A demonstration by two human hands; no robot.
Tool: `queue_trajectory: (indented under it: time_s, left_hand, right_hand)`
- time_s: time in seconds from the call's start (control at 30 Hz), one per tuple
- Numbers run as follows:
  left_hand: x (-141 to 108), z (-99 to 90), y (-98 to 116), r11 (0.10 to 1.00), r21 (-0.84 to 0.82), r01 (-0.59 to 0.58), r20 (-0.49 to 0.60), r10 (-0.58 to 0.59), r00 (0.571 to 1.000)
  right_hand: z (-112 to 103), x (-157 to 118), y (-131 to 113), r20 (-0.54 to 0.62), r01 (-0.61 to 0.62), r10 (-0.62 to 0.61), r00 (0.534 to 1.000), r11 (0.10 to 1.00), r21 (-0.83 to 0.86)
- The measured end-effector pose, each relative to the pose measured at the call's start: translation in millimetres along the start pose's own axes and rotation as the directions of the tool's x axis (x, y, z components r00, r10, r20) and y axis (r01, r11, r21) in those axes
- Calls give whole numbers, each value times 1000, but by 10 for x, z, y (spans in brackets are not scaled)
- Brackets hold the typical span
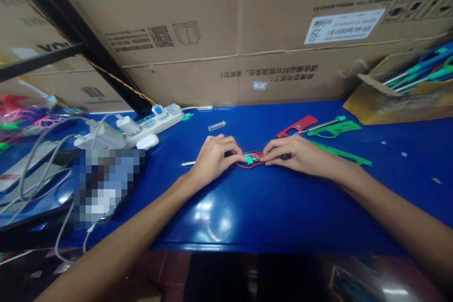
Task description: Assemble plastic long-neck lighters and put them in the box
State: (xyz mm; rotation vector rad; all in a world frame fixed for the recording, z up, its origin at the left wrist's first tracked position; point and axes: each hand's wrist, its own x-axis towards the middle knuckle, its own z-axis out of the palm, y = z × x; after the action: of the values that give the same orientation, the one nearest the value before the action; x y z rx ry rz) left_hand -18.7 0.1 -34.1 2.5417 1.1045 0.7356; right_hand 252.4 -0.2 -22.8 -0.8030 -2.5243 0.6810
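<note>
My left hand is closed in a pinch at the left end of a red long-nosed lighter casing. A small green trigger piece and thin wires show inside the casing, near my left thumb tip. From beyond the left hand a metal lighter tube sticks out to the left. My right hand pinches at the casing's right end, its fingertips close to a small dark part. Beneath its palm shows a dark rounded end, mostly hidden.
Right of the hands lie a red casing half, a green casing and a green strip-like half. A carton of lighters stands far right. Left are a power strip, cables and a clear tube.
</note>
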Motion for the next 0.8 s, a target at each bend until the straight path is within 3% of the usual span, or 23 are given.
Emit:
queue_trajectory:
  time_s: [0.23,0.5,0.8]
  left_hand:
    - [19,-18,9,985,150,-89,-25,94,995]
    - [28,-22,-24,993,97,-61,2,61,998]
    - [28,-56,22,981,165,-107,40,101,994]
  right_hand:
    - [5,-11,20,0,8,-8,1000,1000,14]
    - [10,0,1,0,-1,1,1000,1000,18]
    - [15,18,-40,3,-14,14,1000,999,38]
